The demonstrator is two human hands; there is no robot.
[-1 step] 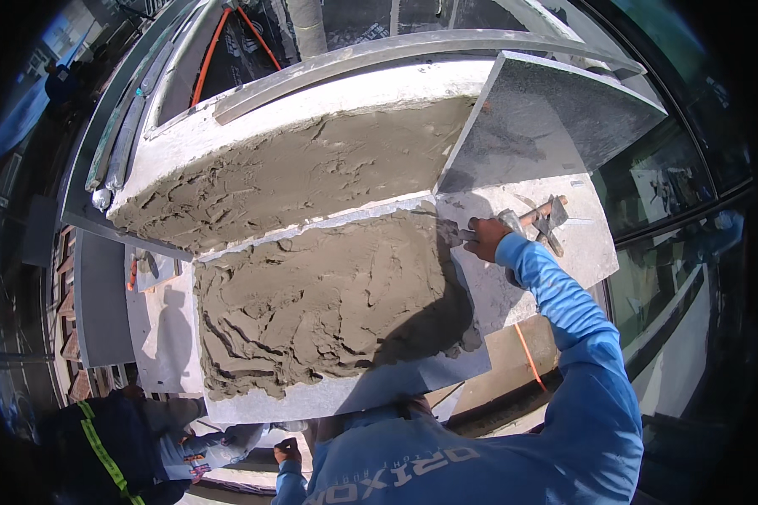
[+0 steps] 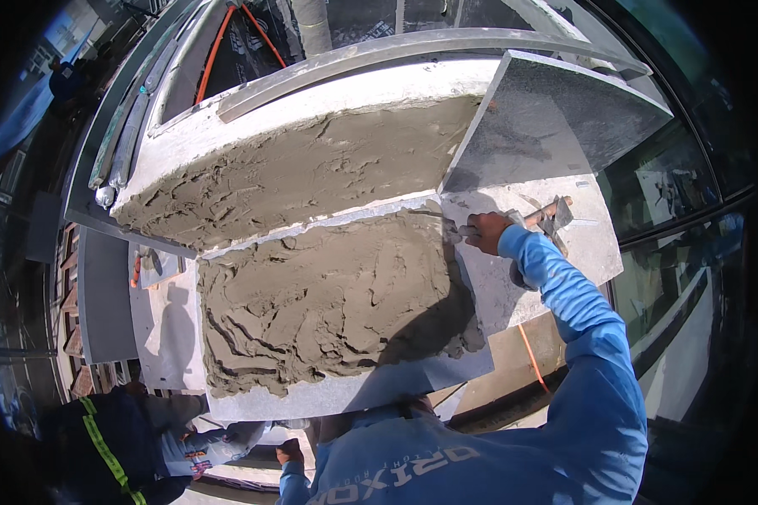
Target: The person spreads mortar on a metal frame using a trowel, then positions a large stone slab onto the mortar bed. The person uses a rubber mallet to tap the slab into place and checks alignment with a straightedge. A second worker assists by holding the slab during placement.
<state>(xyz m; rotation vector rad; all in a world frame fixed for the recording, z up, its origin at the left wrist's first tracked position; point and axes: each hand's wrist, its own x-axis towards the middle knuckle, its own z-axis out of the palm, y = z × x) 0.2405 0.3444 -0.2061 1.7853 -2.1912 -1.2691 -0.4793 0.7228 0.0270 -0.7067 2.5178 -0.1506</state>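
Note:
My right hand (image 2: 485, 232) is closed at the right edge of a mortar bed, around what looks like a trowel. A grey metal part (image 2: 465, 231) shows left of its fingers; the blade blends into shadow. Wet grey mortar (image 2: 328, 290) with ridges and hollows covers most of a flat grey slab (image 2: 337, 397) before me. A second mortar layer (image 2: 312, 168) coats the upright face behind it. Low by my body, my left hand (image 2: 289, 452) is closed; I cannot make out whether anything is in it. Beyond my right wrist lie a hammer-like tool (image 2: 541, 215) and a grey blade (image 2: 556, 220).
An upright grey slab (image 2: 564, 118) stands at the back right. A long metal straightedge (image 2: 413, 46) rests on the white ledge (image 2: 269, 109). At lower left stands a co-worker (image 2: 101, 450) in dark clothing with a yellow-green stripe. Another grey slab (image 2: 103, 295) leans at left.
My right hand has moved slightly up and its wrist has turned, covering a grey part that showed beside it. The whole view has shifted a little. The mortar looks the same.

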